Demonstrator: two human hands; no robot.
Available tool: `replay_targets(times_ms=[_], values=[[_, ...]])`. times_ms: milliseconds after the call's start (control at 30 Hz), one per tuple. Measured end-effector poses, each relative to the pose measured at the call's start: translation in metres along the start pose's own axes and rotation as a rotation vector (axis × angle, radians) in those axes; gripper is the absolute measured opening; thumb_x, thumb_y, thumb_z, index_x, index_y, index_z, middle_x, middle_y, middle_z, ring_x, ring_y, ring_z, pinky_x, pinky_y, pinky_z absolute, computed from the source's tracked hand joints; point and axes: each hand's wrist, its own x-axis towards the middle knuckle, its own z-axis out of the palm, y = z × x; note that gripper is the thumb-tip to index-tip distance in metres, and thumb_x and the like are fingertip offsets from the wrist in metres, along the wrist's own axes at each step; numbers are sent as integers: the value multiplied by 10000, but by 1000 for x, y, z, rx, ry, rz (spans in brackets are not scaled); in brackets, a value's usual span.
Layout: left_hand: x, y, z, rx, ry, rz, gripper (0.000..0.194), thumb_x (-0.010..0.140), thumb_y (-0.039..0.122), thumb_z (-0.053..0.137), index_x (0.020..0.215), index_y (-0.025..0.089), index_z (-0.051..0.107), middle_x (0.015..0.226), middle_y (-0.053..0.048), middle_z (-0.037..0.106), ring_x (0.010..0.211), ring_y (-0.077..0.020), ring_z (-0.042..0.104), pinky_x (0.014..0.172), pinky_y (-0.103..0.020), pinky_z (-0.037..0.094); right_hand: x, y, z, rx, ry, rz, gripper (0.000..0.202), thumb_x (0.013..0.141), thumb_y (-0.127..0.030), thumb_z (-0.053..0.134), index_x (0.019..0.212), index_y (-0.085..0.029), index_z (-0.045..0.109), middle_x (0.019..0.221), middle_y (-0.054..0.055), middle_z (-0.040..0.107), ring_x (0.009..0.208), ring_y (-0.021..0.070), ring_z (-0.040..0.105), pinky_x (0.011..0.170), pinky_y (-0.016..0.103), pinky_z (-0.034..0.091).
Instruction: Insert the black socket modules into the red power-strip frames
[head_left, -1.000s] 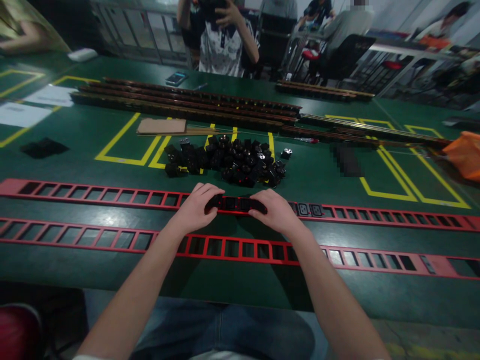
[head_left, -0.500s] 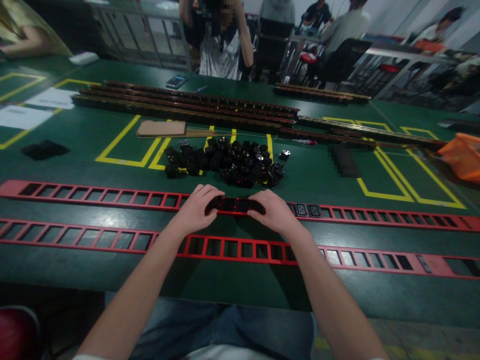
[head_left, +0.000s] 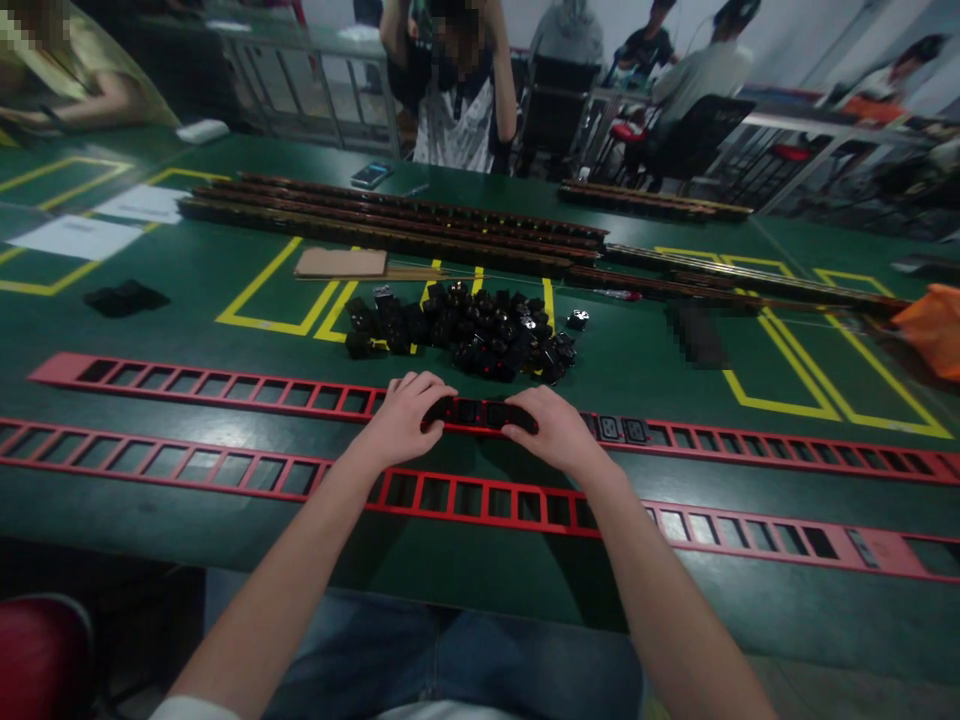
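My left hand and my right hand are both closed on the far red slotted rail, a short way apart. Thumbs are on its near side, fingers curl over the far edge. Black power sockets sit in the rail's openings between the hands; what lies under the fingers is hidden. Just right of my right hand, two more sockets show their faces. A second red slotted rail runs nearer to me, partly behind my forearms, with mostly bare openings.
Beyond the hands lies a heap of black sockets. Long dark rails stretch across the back of the green table. Cardboard, papers, a phone and an orange bag lie around. Several people sit farther off.
The camera view has shifted and turned slightly, so the table's things appear a little farther right. Both hands keep their place on the far rail, with no clear movement along it.
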Motion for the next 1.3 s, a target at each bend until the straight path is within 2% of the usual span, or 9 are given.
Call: replay_targets(times_ms=[367,700,933,1300], values=[[-1,-1,1,12,-25,6,411,827,169,582,1234,219,614,1217,-86,615,1119,-296,502,943,-480,435,0,-1,-1,-5,-5,10,281,905,-315,706,1158,-195,680,1124,83,713,1036,262,616,917,435,521],[-2,0,-2,17,-14,4,392,882,286,599,1263,194,610,1217,-109,576,1116,-310,487,960,-492,424,0,-1,0,-19,-19,18,296,908,-325,701,1175,-199,682,1138,92,710,1049,265,615,895,424,514],[-3,-4,-2,38,-4,0,330,883,218,583,1210,192,620,1201,-95,584,1126,-293,479,962,-473,421,0,-1,-1,-4,-18,18,266,906,-310,702,1151,-207,684,1121,80,717,1033,261,617,886,418,517],[-2,-10,0,-5,-26,-25,325,885,210,626,1210,211,629,1179,-80,578,1105,-279,485,939,-455,430,-1,-1,-1,3,-10,18,285,900,-309,713,1156,-189,680,1130,82,717,1040,256,611,907,411,510]])
